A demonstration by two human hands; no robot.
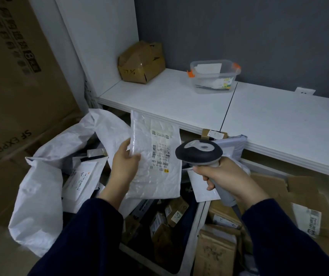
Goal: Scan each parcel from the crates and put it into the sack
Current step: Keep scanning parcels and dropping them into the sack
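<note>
My left hand (124,164) grips the left edge of a white plastic mailer parcel (157,176), held upright with its barcode label facing me. My right hand (225,176) grips the grey handle of a handheld barcode scanner (198,151), whose dark head sits just right of the label. Below and to the left, the open white woven sack (40,186) holds several parcels. A white crate (191,236) beneath my arms contains small brown boxes, and a second crate to its right holds cardboard parcels (217,253).
A white shelf (179,96) runs behind, bearing a crumpled brown box (141,63) and a clear plastic tub (214,76). Large cardboard cartons (16,86) stand at the left. More flattened cardboard parcels (303,206) lie at the right under the shelf.
</note>
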